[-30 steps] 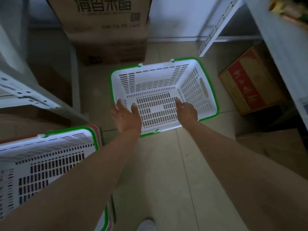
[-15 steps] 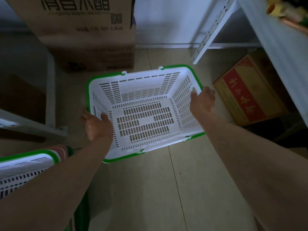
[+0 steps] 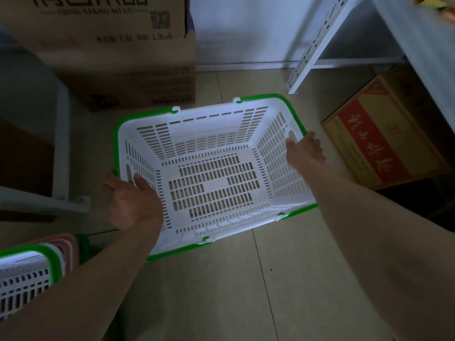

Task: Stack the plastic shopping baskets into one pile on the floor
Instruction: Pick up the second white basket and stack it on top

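Note:
A white slotted plastic basket with a green rim [image 3: 209, 148] is in the middle of the view, over the tiled floor, mouth up and tilted slightly. My left hand [image 3: 133, 200] grips its left short side, thumb inside near the handle slot. My right hand [image 3: 305, 151] holds its right short side at the rim by the other slot. At the lower left edge is a pile of baskets [image 3: 27, 274], a white one with green rim on top and pink rims showing beneath it; most of the pile is out of frame.
Stacked cardboard boxes [image 3: 118, 57] stand just behind the basket. A red and yellow carton [image 3: 384, 143] lies on the floor at right under a white metal shelf [image 3: 315, 43]. Another shelf frame [image 3: 61, 148] is at left. Bare tiles [image 3: 246, 291] lie in front.
My hands went from the basket's near edge to its two short sides. The basket now appears larger and nearer, and the pile at lower left has slid further out of frame.

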`<action>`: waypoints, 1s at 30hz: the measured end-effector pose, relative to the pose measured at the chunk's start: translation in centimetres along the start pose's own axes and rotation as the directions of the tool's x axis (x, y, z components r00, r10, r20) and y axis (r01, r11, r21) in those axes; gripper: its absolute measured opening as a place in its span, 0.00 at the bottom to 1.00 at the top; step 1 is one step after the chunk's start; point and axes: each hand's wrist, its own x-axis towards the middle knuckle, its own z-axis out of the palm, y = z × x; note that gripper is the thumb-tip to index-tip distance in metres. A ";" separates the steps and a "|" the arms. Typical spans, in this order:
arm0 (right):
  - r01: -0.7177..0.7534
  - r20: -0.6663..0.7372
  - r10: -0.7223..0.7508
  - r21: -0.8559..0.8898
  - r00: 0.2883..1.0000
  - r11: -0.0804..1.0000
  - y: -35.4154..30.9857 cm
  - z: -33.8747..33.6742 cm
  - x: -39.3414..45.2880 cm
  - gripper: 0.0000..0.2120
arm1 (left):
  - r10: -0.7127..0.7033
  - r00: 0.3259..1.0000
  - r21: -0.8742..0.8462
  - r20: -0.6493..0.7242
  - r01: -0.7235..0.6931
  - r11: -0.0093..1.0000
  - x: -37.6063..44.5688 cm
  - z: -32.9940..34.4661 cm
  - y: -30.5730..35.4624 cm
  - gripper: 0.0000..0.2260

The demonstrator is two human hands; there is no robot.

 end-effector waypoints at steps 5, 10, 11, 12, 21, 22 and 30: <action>0.013 0.035 -0.015 0.051 0.999 0.999 0.5 -0.3 -0.1 0.27 | 0.020 1.000 0.028 0.012 -0.020 0.999 -0.4 -0.6 0.2 0.24; -0.003 0.016 0.002 0.041 1.000 0.999 3.4 -0.1 -1.8 0.26 | -0.015 0.997 -0.009 0.076 0.016 1.000 -1.2 -1.5 0.9 0.24; -0.004 0.009 0.004 0.044 1.000 0.999 4.0 -0.1 -2.2 0.26 | -0.013 0.997 -0.024 0.079 0.015 1.000 -1.6 -1.7 0.8 0.23; -0.012 0.006 0.012 0.051 1.000 0.999 4.5 -0.1 -2.6 0.27 | -0.016 0.996 -0.042 0.082 0.020 0.999 -2.2 -2.0 0.7 0.23; -0.055 -0.041 0.063 0.167 0.997 0.984 9.4 -0.2 -7.6 0.26 | -0.058 0.978 -0.096 0.202 0.079 0.992 -7.1 -5.7 -2.1 0.20; -0.039 -0.066 0.050 0.161 0.997 0.986 10.2 -0.2 -8.4 0.25 | -0.073 0.974 -0.096 0.216 0.096 0.991 -7.9 -6.3 -2.6 0.20; 0.023 -0.236 -0.008 0.060 0.972 0.998 14.1 -4.1 -14.7 0.29 | -0.065 0.959 -0.120 0.276 0.101 0.988 -12.6 -10.9 -4.9 0.27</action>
